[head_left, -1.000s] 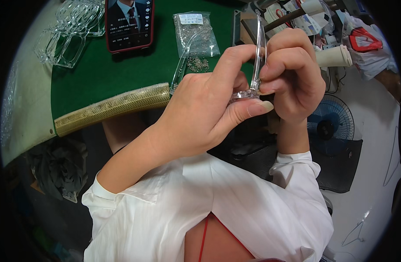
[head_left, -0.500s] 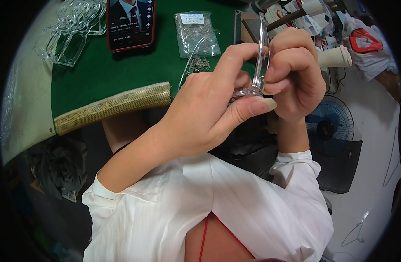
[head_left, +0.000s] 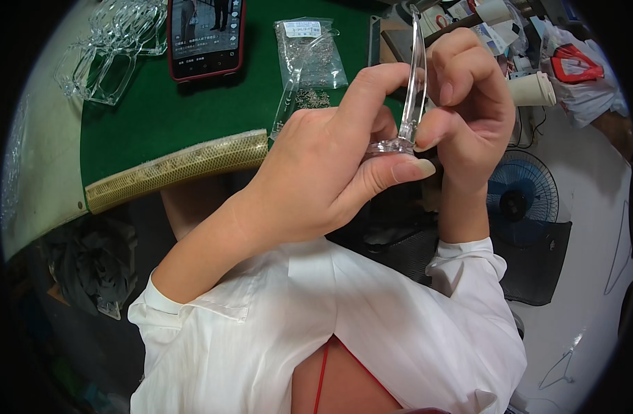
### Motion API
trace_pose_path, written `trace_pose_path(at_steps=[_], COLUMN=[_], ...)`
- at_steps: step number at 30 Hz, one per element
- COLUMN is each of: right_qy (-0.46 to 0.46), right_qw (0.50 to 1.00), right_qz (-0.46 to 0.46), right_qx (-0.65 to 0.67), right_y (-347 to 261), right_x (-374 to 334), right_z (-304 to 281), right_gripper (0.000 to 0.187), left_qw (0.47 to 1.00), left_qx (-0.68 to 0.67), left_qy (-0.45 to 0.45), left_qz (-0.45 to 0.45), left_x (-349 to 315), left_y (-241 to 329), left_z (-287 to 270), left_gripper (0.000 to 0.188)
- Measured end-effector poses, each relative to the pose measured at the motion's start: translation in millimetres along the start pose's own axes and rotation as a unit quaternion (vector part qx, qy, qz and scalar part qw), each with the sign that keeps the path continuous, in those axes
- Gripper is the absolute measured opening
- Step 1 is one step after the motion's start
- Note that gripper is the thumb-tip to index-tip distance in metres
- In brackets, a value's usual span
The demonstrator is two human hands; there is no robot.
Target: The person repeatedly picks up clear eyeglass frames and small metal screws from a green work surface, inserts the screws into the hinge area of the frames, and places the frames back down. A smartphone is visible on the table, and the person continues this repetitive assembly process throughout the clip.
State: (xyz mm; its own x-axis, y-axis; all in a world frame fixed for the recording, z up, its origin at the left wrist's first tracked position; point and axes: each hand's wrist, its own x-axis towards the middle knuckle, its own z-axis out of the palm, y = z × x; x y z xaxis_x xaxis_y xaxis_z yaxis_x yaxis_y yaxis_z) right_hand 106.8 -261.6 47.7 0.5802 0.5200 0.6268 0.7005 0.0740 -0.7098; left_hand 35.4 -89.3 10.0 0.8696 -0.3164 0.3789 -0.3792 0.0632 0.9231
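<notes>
Work looks mid-way, as a guess: both hands are busy at one end of a clear plastic arm, held up in front of the chest, above the edge of the green surface. The left hand pinches its lower, bent end between thumb and forefinger; the right hand closes its grip round the shaft just above, thumb pressing near the same joint. No finished frame is in the hands, so fitting seems still to be done.

Counted: one arm in hand, one more clear arm lying on the surface, one bag of small metal parts, one phone, and a heap of clear frames at the far left, at least three, too overlapped to number. One fan stands on the floor.
</notes>
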Motion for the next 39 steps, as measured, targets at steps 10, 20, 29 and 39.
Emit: trace_pose_path(at_steps=[10,20,29,39], right_qy=[0.059,-0.009,-0.109,-0.106], right_qw=[0.998,0.989,0.965,0.958], right_qz=[-0.006,-0.041,-0.106,-0.137], right_qx=[-0.031,-0.145,-0.213,-0.227], right_y=[-2.7,-16.7,-19.3,-16.3], right_x=[-7.6,2.4,16.5,16.5], right_z=[-1.2,-10.1,-21.2,-18.0], right_gripper=[0.016,0.016,0.017,0.022], left_qw=[0.996,0.996,0.999,0.999], left_qx=[-0.089,-0.088,-0.023,-0.039], left_qy=[0.007,-0.009,-0.030,-0.022], left_qz=[0.002,0.000,-0.017,-0.012], left_x=[15.1,19.1,15.7,13.2], left_y=[-6.2,-7.1,-1.8,-2.8], left_z=[5.0,8.8,4.8,5.7], left_gripper=[0.072,0.070,0.069,0.072])
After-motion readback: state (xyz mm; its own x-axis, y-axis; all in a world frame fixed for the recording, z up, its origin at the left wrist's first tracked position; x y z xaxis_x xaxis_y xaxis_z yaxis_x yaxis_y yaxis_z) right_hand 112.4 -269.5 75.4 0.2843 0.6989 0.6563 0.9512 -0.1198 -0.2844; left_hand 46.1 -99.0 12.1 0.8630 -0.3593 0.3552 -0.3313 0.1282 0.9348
